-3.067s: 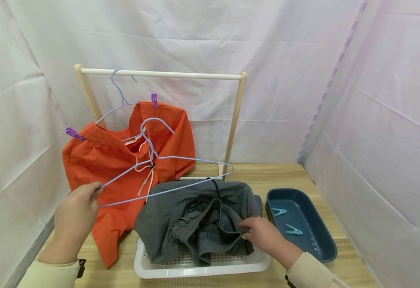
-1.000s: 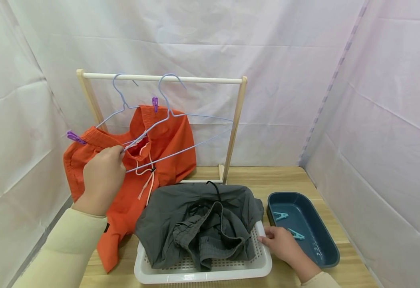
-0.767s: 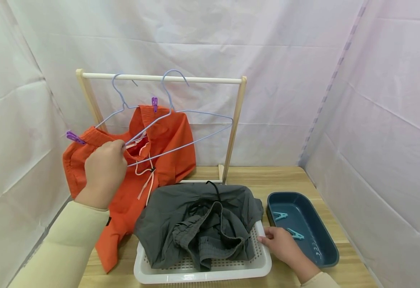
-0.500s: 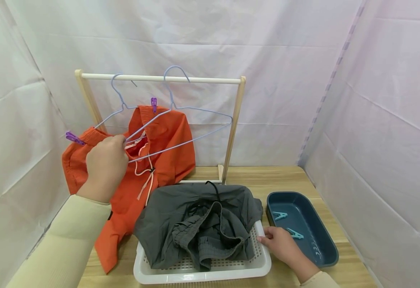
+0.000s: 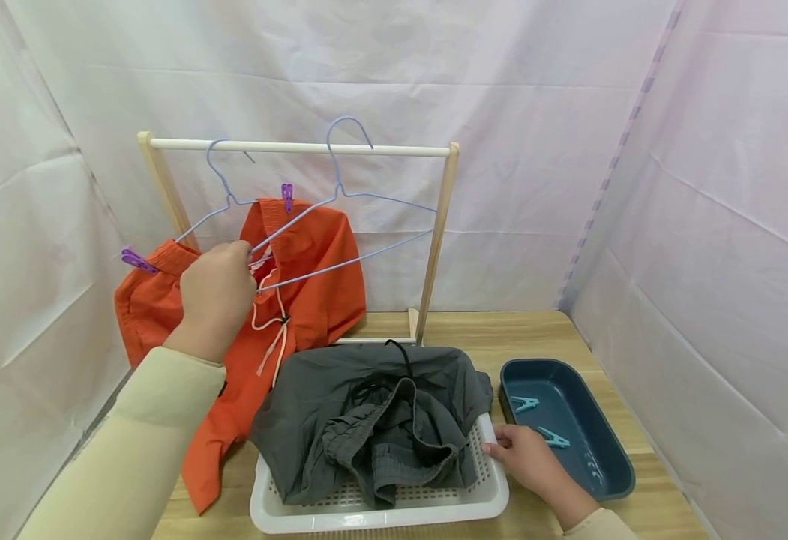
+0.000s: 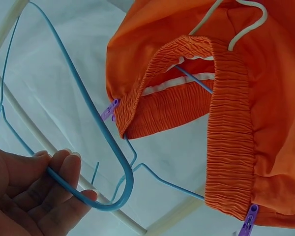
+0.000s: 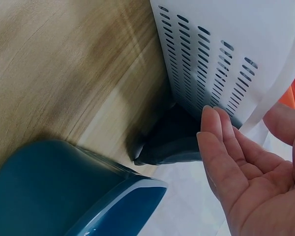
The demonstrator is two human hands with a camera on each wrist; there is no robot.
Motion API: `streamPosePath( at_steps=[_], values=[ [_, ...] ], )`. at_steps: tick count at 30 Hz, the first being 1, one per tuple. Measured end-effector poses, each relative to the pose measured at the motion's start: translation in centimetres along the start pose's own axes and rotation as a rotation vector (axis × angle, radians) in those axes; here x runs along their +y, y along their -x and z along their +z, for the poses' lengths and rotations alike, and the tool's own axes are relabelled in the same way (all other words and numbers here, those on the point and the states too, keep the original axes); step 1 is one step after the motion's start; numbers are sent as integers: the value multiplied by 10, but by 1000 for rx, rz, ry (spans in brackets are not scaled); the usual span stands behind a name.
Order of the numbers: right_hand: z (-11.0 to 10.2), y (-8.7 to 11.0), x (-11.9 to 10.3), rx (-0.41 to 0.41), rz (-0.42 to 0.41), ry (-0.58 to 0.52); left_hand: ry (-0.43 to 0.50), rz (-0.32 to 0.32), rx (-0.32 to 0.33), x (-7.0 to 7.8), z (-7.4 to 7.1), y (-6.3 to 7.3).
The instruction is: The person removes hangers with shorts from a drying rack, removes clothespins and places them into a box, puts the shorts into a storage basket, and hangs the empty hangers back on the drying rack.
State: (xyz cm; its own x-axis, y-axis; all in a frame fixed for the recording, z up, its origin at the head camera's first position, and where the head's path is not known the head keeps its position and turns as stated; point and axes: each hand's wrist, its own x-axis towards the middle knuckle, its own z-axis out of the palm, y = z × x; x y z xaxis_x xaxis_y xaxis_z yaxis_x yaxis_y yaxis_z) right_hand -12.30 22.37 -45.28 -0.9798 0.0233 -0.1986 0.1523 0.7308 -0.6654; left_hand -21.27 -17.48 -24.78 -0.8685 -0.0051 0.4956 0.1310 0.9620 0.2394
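Note:
My left hand [image 5: 218,296] grips one end of a light-blue wire hanger [image 5: 337,180], which carries no garment. In the left wrist view, the fingers curl round the lower wire of the hanger [image 6: 83,93]. Its hook stands at the rack's white rail [image 5: 286,147], overlapping it in the head view. My right hand [image 5: 528,457] holds the right rim of a white perforated basket [image 5: 380,519], thumb over the rim and fingers along the outer wall. Crumpled grey drawstring trousers [image 5: 299,420] with an elastic waist lie in this basket.
Orange drawstring trousers [image 5: 326,247] hang at the rack's left on another blue hanger [image 5: 218,171], held by purple clothespins [image 5: 287,196]. A dark blue tray [image 5: 572,397] with two light-blue clothespins [image 5: 553,437] stands right of the basket. White sheets surround the wooden table [image 5: 501,330].
My left hand has raised the hanger up and to the right, its hook rising from before the orange trousers to the rail. My right hand has left the grey trousers for the basket's right rim.

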Motion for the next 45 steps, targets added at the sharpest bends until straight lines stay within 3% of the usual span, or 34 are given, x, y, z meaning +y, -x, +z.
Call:
streamPosePath(
  at_steps=[8,18,36,45],
  values=[
    [0,-1,1,-2,2,3,7,25,7,9,6,-9],
    [1,-1,2,-1,1,-2,-14,6,-45,27,14,-19],
    [1,-1,2,1,-8,14,-31,74,-67,46,29,-33],
    [1,-2,2,-15,9,19,-3,103,-25,51,34,-37]
  ],
)
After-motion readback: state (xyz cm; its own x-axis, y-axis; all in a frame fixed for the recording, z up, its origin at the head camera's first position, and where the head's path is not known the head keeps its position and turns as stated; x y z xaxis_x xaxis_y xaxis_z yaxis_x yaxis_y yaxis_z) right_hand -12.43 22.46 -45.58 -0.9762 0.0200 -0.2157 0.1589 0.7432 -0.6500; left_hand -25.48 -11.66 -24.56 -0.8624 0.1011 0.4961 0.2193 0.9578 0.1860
